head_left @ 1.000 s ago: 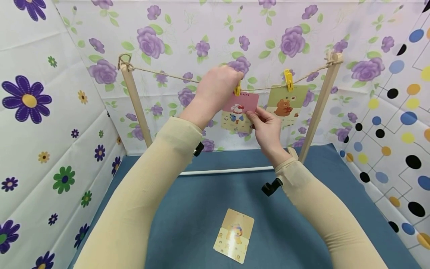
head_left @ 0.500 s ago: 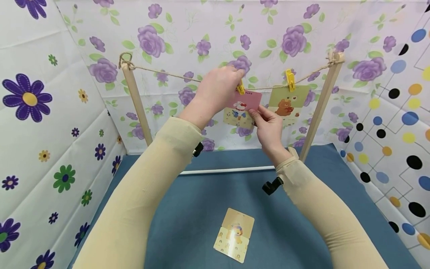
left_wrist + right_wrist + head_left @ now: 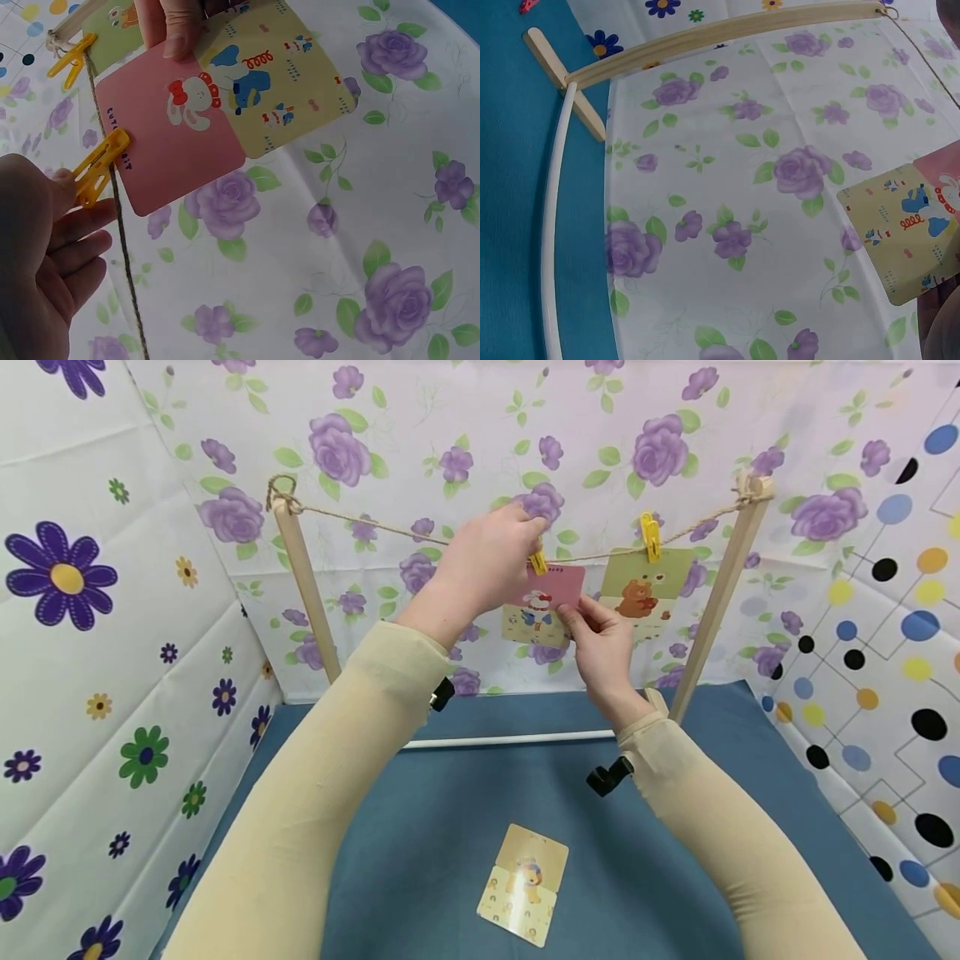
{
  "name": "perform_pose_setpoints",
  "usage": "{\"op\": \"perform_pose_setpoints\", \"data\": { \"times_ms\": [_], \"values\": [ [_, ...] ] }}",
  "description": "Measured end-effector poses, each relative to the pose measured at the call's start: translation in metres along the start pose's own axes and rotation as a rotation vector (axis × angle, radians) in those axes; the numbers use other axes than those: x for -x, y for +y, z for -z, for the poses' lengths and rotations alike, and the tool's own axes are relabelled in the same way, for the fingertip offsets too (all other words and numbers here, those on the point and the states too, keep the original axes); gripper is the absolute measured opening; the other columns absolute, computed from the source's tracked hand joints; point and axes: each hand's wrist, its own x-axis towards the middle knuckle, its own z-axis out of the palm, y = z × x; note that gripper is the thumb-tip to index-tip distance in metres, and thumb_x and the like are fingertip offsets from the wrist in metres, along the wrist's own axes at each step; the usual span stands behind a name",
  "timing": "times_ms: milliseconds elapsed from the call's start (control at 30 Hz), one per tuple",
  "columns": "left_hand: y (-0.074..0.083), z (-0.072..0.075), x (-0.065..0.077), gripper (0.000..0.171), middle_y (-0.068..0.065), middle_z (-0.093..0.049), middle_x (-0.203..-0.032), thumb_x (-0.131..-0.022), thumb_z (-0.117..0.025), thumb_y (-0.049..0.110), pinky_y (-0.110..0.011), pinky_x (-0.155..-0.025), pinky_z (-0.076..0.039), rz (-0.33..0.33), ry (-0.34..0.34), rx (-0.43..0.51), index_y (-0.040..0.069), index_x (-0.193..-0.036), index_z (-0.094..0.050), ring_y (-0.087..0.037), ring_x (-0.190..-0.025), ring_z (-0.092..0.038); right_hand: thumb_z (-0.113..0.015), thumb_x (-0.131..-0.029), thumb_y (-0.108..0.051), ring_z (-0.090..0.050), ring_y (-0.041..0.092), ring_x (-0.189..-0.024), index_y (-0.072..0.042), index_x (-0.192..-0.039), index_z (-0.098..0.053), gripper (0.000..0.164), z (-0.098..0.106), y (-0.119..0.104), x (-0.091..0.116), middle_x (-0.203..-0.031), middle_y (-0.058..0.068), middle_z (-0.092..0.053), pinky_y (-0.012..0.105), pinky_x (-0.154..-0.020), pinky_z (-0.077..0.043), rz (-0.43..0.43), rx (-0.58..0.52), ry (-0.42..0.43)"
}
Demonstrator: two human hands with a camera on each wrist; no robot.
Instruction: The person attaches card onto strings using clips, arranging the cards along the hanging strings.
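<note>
My left hand [image 3: 491, 560] pinches a yellow clothespin [image 3: 103, 166] whose jaws sit on the twine [image 3: 127, 262] and the top edge of a pink-and-cream card with a rabbit [image 3: 176, 127]. The right hand [image 3: 602, 647] holds that card at its right side between thumb and fingers. Beside it, a green card with a bear [image 3: 637, 589] hangs from the twine under another yellow clothespin [image 3: 650, 537]. A yellow card with an animal picture [image 3: 522, 885] lies on the blue table below the hands. In the right wrist view, only part of the rabbit card shows.
Wooden posts, left [image 3: 306, 589] and right [image 3: 720, 602], hold up the twine. A white rod [image 3: 510, 741] runs low between them. Flowered cloth stands behind; patterned cloth walls rise on both sides. A small red object [image 3: 528, 6] lies on the blue surface.
The rabbit card and both hands have shifted very slightly to the right within the head view. Both hands keep their hold on the clothespin and the card.
</note>
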Motion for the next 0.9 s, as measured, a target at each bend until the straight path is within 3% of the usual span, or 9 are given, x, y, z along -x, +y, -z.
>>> {"op": "perform_pose_setpoints", "data": {
  "times_ms": [100,167,267,333,533,700,900],
  "values": [
    [-0.002,-0.003,0.003,0.04,-0.01,-0.067,-0.138,-0.113,-0.056,0.018,-0.034,-0.113,-0.048,0.017,0.005,0.034,0.006,-0.151,-0.061,-0.026,-0.134,-0.06,-0.075,-0.103,-0.024,-0.069,0.017,-0.099,-0.011,-0.135,-0.076,0.035,0.001,0.004,0.002,-0.117,0.01,-0.076,0.024,-0.083,-0.057,0.006,0.019,-0.007],
    [-0.004,-0.006,0.006,0.05,-0.01,-0.057,-0.154,-0.115,-0.05,0.026,-0.036,-0.126,-0.03,0.024,0.006,0.036,0.008,-0.162,-0.048,-0.028,-0.151,-0.045,-0.074,-0.104,-0.024,-0.068,0.018,-0.106,-0.013,-0.142,-0.072,0.04,0.002,0.006,0.004,-0.124,0.01,-0.074,0.024,-0.09,-0.057,0.004,0.017,-0.014],
    [-0.006,-0.01,0.012,0.058,-0.008,-0.039,-0.17,-0.117,-0.043,0.035,-0.04,-0.131,-0.003,0.035,0.022,0.031,0.012,-0.169,-0.033,-0.028,-0.163,-0.018,-0.072,-0.106,-0.022,-0.067,0.02,-0.119,-0.014,-0.15,-0.065,0.046,0.004,0.009,0.008,-0.133,0.011,-0.07,0.029,-0.103,-0.054,-0.002,0.003,-0.024],
    [-0.008,-0.013,0.016,0.062,-0.009,-0.029,-0.175,-0.117,-0.04,0.04,-0.042,-0.13,0.003,0.044,0.037,0.026,0.015,-0.171,-0.028,-0.026,-0.165,-0.008,-0.07,-0.107,-0.021,-0.066,0.021,-0.123,-0.013,-0.152,-0.062,0.046,0.006,0.011,0.011,-0.135,0.013,-0.07,0.032,-0.106,-0.053,0.014,-0.004,-0.035],
    [-0.013,-0.019,0.025,0.066,-0.01,-0.009,-0.18,-0.116,-0.035,0.049,-0.046,-0.128,0.013,0.06,0.101,0.017,0.019,-0.173,-0.023,-0.023,-0.165,0.008,-0.066,-0.109,-0.02,-0.065,0.021,-0.124,-0.01,-0.151,-0.062,0.044,0.011,0.015,0.017,-0.138,0.015,-0.068,0.032,-0.107,-0.051,0.017,-0.014,-0.033],
    [-0.016,-0.022,0.03,0.065,-0.011,-0.011,-0.179,-0.115,-0.036,0.05,-0.051,-0.129,0.011,0.069,0.147,0.005,0.02,-0.172,-0.026,-0.024,-0.165,0.007,-0.066,-0.109,-0.02,-0.065,0.019,-0.124,-0.011,-0.146,-0.066,0.038,0.014,0.016,0.022,-0.138,0.014,-0.067,0.03,-0.107,-0.052,0.005,-0.006,-0.027],
    [-0.019,-0.026,0.036,0.065,-0.011,-0.01,-0.179,-0.115,-0.035,0.049,-0.052,-0.129,0.012,0.075,0.135,0.0,0.018,-0.172,-0.028,-0.024,-0.165,0.007,-0.066,-0.109,-0.02,-0.064,0.018,-0.114,-0.005,-0.142,-0.068,0.036,0.015,0.021,0.027,-0.134,0.018,-0.068,0.026,-0.096,-0.054,-0.001,0.005,-0.031]
  ]
}}
